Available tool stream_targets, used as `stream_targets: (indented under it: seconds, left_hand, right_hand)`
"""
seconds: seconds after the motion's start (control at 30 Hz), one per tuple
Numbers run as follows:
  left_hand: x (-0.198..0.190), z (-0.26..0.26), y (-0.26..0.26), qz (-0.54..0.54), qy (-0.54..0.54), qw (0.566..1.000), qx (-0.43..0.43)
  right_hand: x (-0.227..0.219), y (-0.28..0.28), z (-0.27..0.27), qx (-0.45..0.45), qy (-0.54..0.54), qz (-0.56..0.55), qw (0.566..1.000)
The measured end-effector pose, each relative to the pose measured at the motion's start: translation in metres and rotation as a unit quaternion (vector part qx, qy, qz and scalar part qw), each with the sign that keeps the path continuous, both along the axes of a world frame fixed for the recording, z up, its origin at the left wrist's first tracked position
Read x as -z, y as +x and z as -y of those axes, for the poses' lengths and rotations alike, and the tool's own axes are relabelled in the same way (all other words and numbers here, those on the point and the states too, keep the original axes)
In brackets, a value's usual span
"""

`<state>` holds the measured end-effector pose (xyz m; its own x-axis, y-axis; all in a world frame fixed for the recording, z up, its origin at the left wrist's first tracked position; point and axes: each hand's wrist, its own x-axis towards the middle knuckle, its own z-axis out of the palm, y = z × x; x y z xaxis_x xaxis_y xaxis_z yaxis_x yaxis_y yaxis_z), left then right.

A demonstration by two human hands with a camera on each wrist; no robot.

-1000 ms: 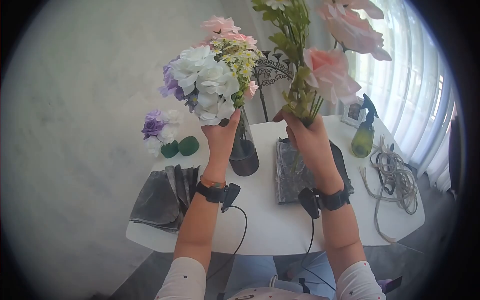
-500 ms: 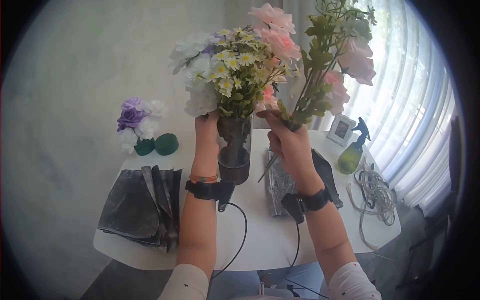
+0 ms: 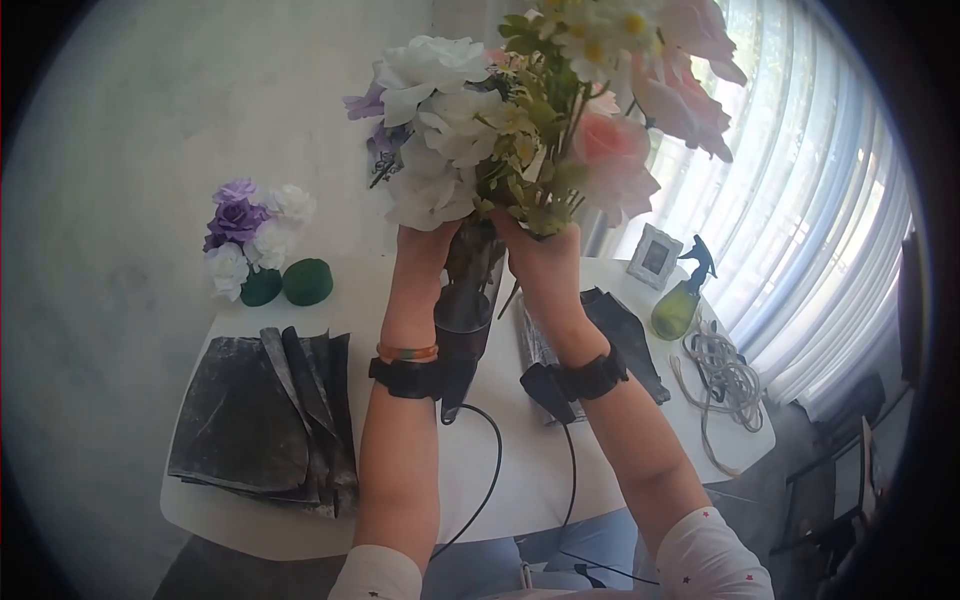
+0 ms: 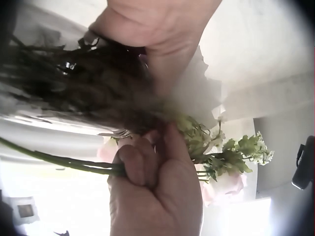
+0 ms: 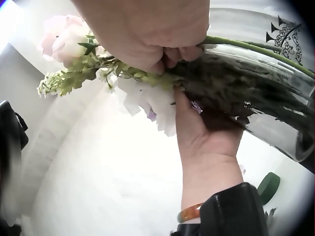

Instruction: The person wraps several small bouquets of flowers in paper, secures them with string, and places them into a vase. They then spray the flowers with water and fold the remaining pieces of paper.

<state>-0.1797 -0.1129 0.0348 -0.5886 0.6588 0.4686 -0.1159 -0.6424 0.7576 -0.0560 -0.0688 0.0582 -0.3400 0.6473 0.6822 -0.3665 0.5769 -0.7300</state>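
A glass vase [image 3: 468, 290] full of dark stems stands on the table, with white roses [image 3: 435, 130] and small daisies above its mouth. The left hand [image 3: 425, 260] grips the vase near its rim, thumb toward the flowers. At the vase's right side, the right hand [image 3: 545, 270] has its fingers curled round green stems [image 4: 64, 161] that carry pink roses [image 3: 612, 160] and daisies. These stems run outside the glass in the right wrist view, where the left hand [image 5: 211, 140] lies under the vase's neck.
Folded dark cloths [image 3: 250, 410] lie at the left, behind them green foam [image 3: 307, 282] and purple and white flowers [image 3: 238, 222]. Toward the right are a dark package [image 3: 630, 340], a spray bottle [image 3: 677, 307], a picture frame [image 3: 655, 256] and a coiled cord [image 3: 722, 375]. Cables hang from both wrists.
The right hand has come left with its pink-rose stems, up against the vase and its flowers. The left hand stays at the vase's neck. The head view has shifted.
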Motion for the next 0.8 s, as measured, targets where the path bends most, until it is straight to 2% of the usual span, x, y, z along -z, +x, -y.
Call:
stream_targets:
  seconds: [0.2,0.3,0.37,0.47,0.6,0.7,0.8]
  left_hand:
    - [0.004,-0.014,-0.001,-0.001,0.002,1.000,-0.006]
    - [0.004,-0.017,0.003,0.007,0.028,0.999,-0.033]
    - [0.008,-0.023,0.001,-0.024,0.023,0.996,-0.086]
    - [0.013,-0.031,-0.007,-0.049,0.040,0.995,-0.082]
    - [0.018,-0.040,-0.009,-0.070,0.069,0.991,-0.090]
    - [0.015,-0.042,-0.007,-0.015,0.082,0.992,-0.091]
    - [0.019,-0.049,-0.016,-0.069,0.106,0.986,-0.107]
  right_hand:
    - [-0.011,0.000,-0.006,0.015,-0.013,0.018,1.000]
    - [-0.020,-0.001,-0.009,0.025,-0.046,-0.013,0.999]
    - [-0.030,0.003,-0.008,-0.012,-0.116,-0.036,0.992]
    - [-0.044,0.007,-0.005,-0.039,-0.152,-0.052,0.986]
    - [-0.054,0.012,-0.007,-0.029,-0.118,-0.081,0.989]
    - [-0.060,0.014,-0.002,0.008,-0.087,-0.084,0.993]
    - [-0.072,0.022,0.004,-0.001,-0.062,-0.074,0.995]
